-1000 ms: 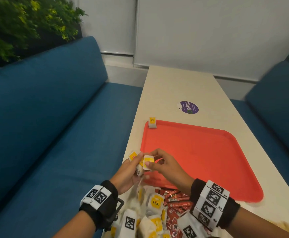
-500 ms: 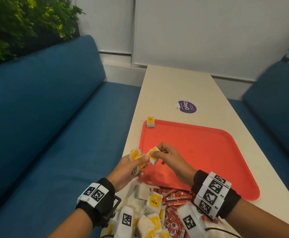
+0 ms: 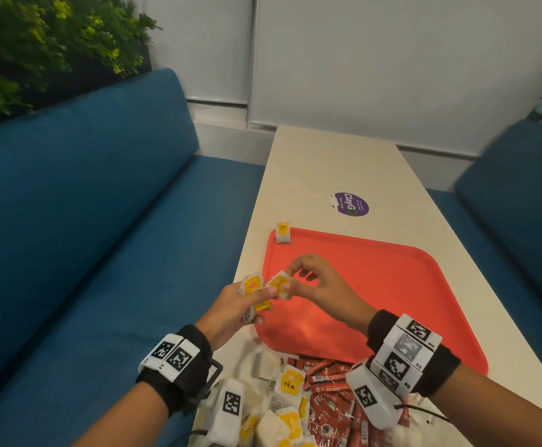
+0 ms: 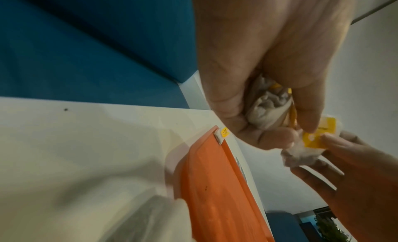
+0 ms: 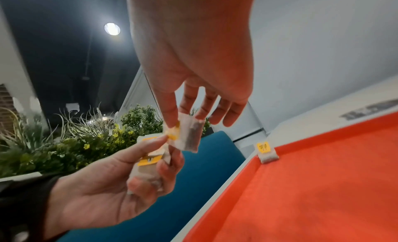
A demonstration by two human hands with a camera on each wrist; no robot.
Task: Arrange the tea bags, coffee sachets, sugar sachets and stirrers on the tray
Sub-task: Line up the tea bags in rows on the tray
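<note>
Red tray (image 3: 392, 285) flat on table (image 3: 344, 162). Loose heap of tea bags (image 3: 287, 385) and red sachets (image 3: 331, 391) at tray's near edge. Left hand (image 3: 231, 312) over tray's left rim, fingers curled round bunch of tea bags (image 3: 253, 287). Right hand (image 3: 319, 285) above tray, pinching single tea bag (image 5: 188, 135) by thumb and forefinger. Placed tea bag (image 3: 283, 232) on tray's far left corner.

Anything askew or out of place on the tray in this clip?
One thing: the single tea bag placed so far sits at the far-left corner of the red tray, propped on the rim rather than flat on the tray floor. Nothing looks spilled or damaged.
</note>
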